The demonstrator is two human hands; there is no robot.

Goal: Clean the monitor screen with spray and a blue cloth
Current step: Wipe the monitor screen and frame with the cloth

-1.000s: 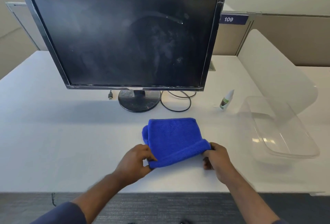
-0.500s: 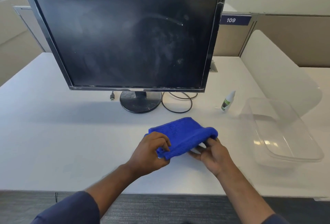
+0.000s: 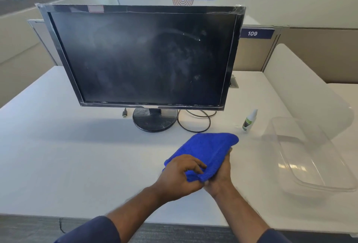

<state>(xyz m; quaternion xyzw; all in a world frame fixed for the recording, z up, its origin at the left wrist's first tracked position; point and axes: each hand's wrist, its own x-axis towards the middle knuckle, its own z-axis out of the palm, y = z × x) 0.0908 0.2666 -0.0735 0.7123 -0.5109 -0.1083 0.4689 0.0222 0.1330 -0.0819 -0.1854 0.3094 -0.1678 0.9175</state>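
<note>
Blue cloth (image 3: 208,150) now lifted, bunched; left hand (image 3: 179,177), right hand (image 3: 220,175) fingers clamped on it.

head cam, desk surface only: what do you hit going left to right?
loose cable plug → monitor base → coiled cable → spray bottle → clear plastic bin. Cloth and hands left out: they overlap the base-to-bottle span.

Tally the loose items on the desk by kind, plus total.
Monitor: 1
Blue cloth: 1, held in both hands
Spray bottle: 1
Clear bin: 1
Cable: 1 loop beside the stand
Total: 5
</note>
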